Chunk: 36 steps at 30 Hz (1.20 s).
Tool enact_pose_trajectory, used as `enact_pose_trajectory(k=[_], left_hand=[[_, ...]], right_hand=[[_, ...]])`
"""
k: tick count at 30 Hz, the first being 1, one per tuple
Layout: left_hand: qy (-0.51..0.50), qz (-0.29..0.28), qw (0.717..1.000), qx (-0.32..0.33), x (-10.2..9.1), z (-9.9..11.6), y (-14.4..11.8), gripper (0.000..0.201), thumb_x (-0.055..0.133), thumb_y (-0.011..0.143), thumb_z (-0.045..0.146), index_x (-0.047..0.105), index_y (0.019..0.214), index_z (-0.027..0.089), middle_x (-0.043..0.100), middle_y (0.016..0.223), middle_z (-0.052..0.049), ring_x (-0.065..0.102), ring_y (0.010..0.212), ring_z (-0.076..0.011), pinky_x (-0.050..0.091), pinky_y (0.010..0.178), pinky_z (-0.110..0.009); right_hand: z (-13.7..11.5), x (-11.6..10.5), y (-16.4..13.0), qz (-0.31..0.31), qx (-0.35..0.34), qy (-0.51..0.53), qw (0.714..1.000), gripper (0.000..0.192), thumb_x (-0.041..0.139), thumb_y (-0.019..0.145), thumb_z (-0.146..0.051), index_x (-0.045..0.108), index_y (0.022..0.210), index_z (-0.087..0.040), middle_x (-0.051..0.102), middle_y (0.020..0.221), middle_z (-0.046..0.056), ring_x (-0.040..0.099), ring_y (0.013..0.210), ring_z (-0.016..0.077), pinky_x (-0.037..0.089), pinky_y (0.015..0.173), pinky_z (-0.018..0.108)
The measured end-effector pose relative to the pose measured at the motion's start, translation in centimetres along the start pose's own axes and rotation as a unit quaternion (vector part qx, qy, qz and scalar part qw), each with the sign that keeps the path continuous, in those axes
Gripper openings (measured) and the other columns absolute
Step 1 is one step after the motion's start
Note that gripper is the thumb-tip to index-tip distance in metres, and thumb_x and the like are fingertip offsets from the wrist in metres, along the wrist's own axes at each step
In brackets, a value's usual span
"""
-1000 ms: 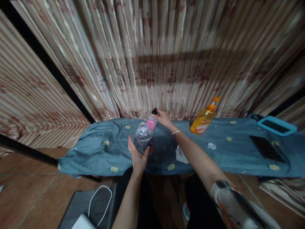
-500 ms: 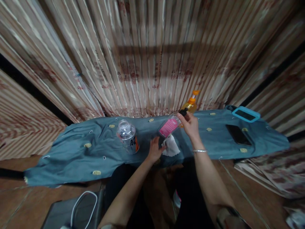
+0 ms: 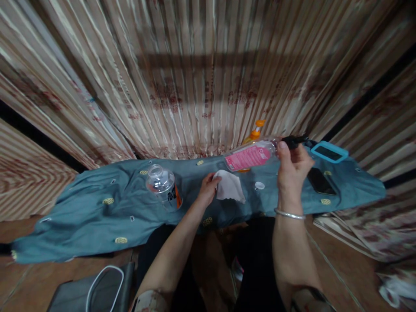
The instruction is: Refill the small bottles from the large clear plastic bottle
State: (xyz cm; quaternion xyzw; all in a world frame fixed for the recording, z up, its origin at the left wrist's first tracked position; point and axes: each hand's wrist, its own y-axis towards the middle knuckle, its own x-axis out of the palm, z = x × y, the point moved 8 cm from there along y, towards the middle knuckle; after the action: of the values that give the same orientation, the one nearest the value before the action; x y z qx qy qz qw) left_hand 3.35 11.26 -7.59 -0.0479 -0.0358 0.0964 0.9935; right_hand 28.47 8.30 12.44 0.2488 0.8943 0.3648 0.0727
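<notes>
My right hand [image 3: 293, 162] grips a clear pump bottle with a pink label [image 3: 250, 157] by its neck, just under the black pump top [image 3: 291, 142]. The bottle is raised and tilted nearly level, its base toward the left. A white cloth or tissue [image 3: 230, 187] hangs from my left hand [image 3: 209, 187], pinched between thumb and fingers. Behind the tilted bottle stands an orange pump bottle [image 3: 255, 133], partly hidden. To the left of my left hand is an uncapped clear plastic bottle [image 3: 163, 184] with an orange and black label.
A blue-green patterned cloth [image 3: 87, 208] covers the narrow table. A small white disc [image 3: 259, 185] lies near my right wrist. At the right are a dark phone [image 3: 321, 181] and a blue-framed object [image 3: 329, 151]. Striped curtains [image 3: 208, 78] hang close behind.
My right hand has lifted the pink-labelled bottle up and to the right, tipping it nearer level. The white cloth has come up off the table in my left hand. The white disc now shows.
</notes>
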Motion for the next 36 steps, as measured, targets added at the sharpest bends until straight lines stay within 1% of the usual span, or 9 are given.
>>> enact_pose_trajectory(k=[3,6,10,13,16,20,25,30,36], left_hand=[[0.016,0.054,0.998,-0.018,-3.2,-1.5,-0.7,0.042,0.079,0.066,0.021,0.065,0.105,0.017,0.070,0.089,-0.002,0.068,0.084,-0.0175,0.056,0.087,-0.034],[0.043,0.107,0.993,-0.021,-6.6,-2.7,-2.1,0.057,0.077,0.062,0.011,0.061,0.117,0.018,0.069,0.111,-0.007,0.067,0.105,-0.0228,0.050,0.106,-0.044],[0.074,0.117,0.990,0.006,-8.5,-2.2,-3.9,0.072,0.076,0.059,0.005,0.057,0.129,0.016,0.056,0.143,-0.016,0.054,0.134,-0.0315,0.038,0.120,-0.049],[0.139,0.072,0.985,0.077,-7.5,-0.4,-4.9,0.080,0.082,0.058,0.010,0.056,0.133,0.021,0.048,0.153,-0.013,0.037,0.151,-0.0329,0.025,0.128,-0.052],[0.153,0.018,0.982,0.107,-5.4,0.6,-5.5,0.092,0.090,0.057,0.022,0.050,0.141,0.022,0.043,0.158,-0.015,0.035,0.152,-0.0353,0.022,0.128,-0.056],[0.119,0.012,0.985,0.124,-3.5,1.8,-5.6,0.109,0.095,0.052,0.028,0.043,0.148,0.019,0.043,0.158,-0.019,0.035,0.152,-0.0372,0.024,0.128,-0.054],[0.102,0.023,0.985,0.134,-2.4,3.0,-4.5,0.094,0.091,0.059,0.025,0.049,0.142,0.019,0.065,0.133,-0.012,0.057,0.132,-0.0340,0.043,0.116,-0.050],[0.115,0.018,0.983,0.143,-2.3,3.3,-4.2,0.086,0.088,0.056,0.015,0.056,0.136,0.020,0.070,0.122,-0.009,0.064,0.122,-0.0332,0.046,0.112,-0.050],[0.105,-0.017,0.987,0.119,-2.6,3.2,-4.5,0.079,0.085,0.057,0.015,0.059,0.132,0.019,0.072,0.116,-0.007,0.068,0.109,-0.0282,0.052,0.104,-0.044]], right_hand=[[0.3,0.8,-0.4,-0.029,0.004,-0.001,1.000,0.035,0.063,0.098,-0.050,0.068,0.105,-0.017,0.069,0.093,0.002,0.067,0.085,0.0163,0.056,0.079,0.036],[1.5,3.3,-1.6,-0.115,0.020,-0.014,0.993,0.031,0.063,0.099,-0.045,0.067,0.112,-0.017,0.070,0.105,0.004,0.069,0.089,0.0170,0.058,0.081,0.037],[3.4,7.6,-4.3,-0.249,0.041,-0.052,0.966,0.030,0.066,0.098,-0.041,0.067,0.115,-0.017,0.071,0.112,0.005,0.070,0.094,0.0184,0.060,0.083,0.038],[4.3,10.0,-6.5,-0.306,0.055,-0.072,0.948,0.030,0.066,0.098,-0.040,0.066,0.119,-0.017,0.070,0.117,0.005,0.070,0.097,0.0194,0.060,0.085,0.039],[4.6,11.6,-8.4,-0.331,0.070,-0.078,0.938,0.032,0.066,0.099,-0.039,0.064,0.123,-0.018,0.069,0.118,0.006,0.070,0.097,0.0190,0.060,0.084,0.039],[4.0,12.6,-10.2,-0.345,0.075,-0.071,0.933,0.033,0.066,0.099,-0.039,0.064,0.123,-0.018,0.069,0.119,0.006,0.070,0.097,0.0191,0.060,0.084,0.039],[3.8,12.6,-10.7,-0.342,0.076,-0.067,0.934,0.033,0.066,0.099,-0.040,0.064,0.123,-0.018,0.069,0.119,0.007,0.070,0.099,0.0196,0.060,0.086,0.040],[4.6,12.6,-10.7,-0.345,0.080,-0.053,0.934,0.031,0.066,0.099,-0.040,0.065,0.122,-0.019,0.068,0.122,0.007,0.069,0.102,0.0202,0.059,0.089,0.042],[4.7,13.2,-11.2,-0.396,0.086,0.022,0.914,0.032,0.065,0.099,-0.040,0.064,0.123,-0.019,0.068,0.123,0.007,0.069,0.104,0.0207,0.059,0.090,0.043]])
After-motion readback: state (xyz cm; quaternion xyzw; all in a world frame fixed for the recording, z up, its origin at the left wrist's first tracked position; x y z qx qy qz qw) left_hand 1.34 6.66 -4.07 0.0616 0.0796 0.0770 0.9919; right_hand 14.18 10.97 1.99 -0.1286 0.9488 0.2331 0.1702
